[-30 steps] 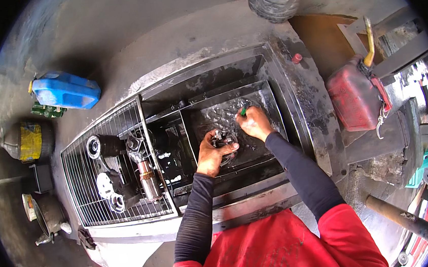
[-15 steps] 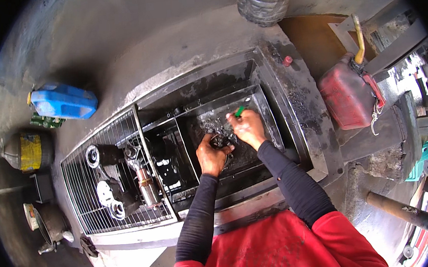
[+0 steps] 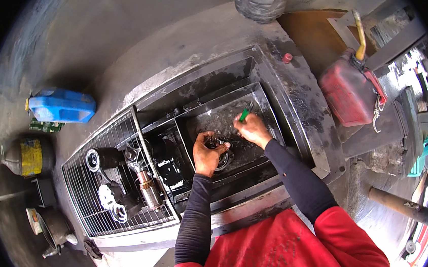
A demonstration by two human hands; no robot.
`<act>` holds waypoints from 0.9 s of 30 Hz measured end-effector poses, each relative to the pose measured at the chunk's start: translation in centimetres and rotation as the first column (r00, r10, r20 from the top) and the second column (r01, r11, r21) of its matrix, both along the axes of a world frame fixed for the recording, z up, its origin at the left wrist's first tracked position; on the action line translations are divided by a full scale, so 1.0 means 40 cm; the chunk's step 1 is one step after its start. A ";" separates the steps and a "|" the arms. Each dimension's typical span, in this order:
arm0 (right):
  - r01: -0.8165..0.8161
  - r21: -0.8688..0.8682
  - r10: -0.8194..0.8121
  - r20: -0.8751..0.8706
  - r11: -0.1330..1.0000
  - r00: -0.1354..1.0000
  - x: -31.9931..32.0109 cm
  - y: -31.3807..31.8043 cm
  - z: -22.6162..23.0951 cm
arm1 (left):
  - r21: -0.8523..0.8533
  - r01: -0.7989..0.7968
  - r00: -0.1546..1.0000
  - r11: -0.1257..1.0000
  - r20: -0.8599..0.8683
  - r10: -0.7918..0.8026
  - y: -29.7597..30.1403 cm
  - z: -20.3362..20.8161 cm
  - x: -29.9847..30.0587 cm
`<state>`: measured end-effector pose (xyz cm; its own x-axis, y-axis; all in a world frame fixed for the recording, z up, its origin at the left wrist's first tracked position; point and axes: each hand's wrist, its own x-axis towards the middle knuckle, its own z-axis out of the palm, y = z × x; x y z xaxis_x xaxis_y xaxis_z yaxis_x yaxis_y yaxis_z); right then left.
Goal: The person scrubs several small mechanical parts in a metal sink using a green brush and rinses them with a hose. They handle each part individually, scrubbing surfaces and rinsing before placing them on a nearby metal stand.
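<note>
In the dark metal basin (image 3: 269, 109), my left hand (image 3: 207, 157) is closed on a blackened round metal part (image 3: 225, 159), thumb across its top. To the right of it, my right hand (image 3: 252, 129) grips a green-handled tool (image 3: 245, 113). The handle sticks up past the fingers, and the tool's working end is hidden. Dark, murky liquid (image 3: 210, 117) lies in the basin around both hands. The tool hand is apart from the round part.
A wire rack (image 3: 85, 205) left of the basin carries an armature (image 3: 148, 190), a silvery housing (image 3: 110, 201) and a dark cylindrical casing (image 3: 105, 158). Beyond are a blue jug (image 3: 63, 106) and a yellow-labelled bottle (image 3: 27, 156). A red fuel can (image 3: 345, 94) stands right; a small red cap (image 3: 287, 58) lies on the ledge.
My right hand has moved a little to the right, away from the round part, with the green-handled tool tilting more. My left hand has shifted slightly left, and more of the part shows.
</note>
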<state>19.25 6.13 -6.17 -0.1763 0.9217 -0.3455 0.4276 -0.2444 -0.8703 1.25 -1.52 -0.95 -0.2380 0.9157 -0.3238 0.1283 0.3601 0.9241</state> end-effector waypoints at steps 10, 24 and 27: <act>-0.274 0.210 0.286 -0.030 0.938 0.958 -0.061 0.019 0.188 | 0.019 0.052 0.999 0.998 -0.004 -0.051 0.008 -0.009 -0.002; -0.142 0.027 0.142 -0.361 0.990 0.922 -0.058 -0.026 0.096 | -0.027 0.016 0.977 0.999 0.212 -0.010 0.007 -0.053 -0.006; -0.018 0.240 0.006 0.049 0.971 0.999 -0.081 0.002 0.176 | 0.004 0.045 0.995 0.999 -0.092 -0.045 0.010 -0.063 -0.002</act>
